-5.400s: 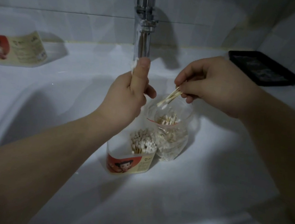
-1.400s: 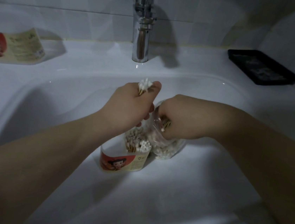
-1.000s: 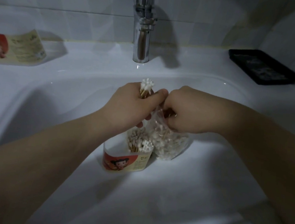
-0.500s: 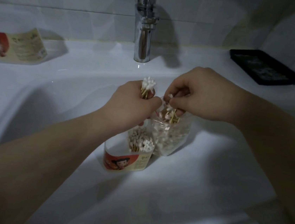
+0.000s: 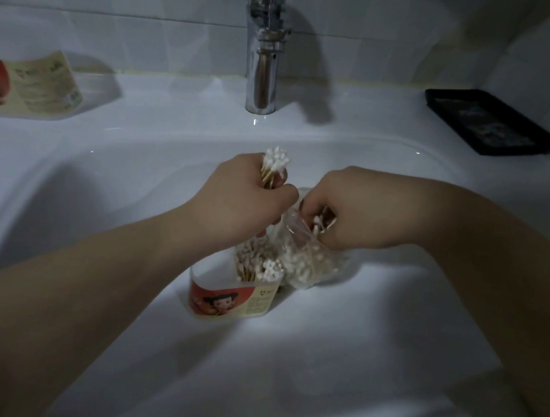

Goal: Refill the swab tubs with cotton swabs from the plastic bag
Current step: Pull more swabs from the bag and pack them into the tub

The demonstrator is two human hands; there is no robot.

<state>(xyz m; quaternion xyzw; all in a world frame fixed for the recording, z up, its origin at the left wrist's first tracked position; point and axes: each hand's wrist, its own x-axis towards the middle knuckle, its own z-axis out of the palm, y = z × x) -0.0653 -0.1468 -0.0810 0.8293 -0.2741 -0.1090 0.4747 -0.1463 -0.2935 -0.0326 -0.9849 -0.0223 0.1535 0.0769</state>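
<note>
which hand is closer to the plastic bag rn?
Right. The right hand is inside the mouth of the plastic bag, pinching swabs; the left hand is just left of it, gripping a swab bundle.

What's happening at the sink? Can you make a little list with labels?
Left hand: grips a swab bunch, tips up
Right hand: at the mouth of the plastic bag, pinching a few swabs
Swab tub: open, partly filled, beside the bag in the sink
Second tub: on the ledge, far left
Black tray: on the ledge, right
</note>
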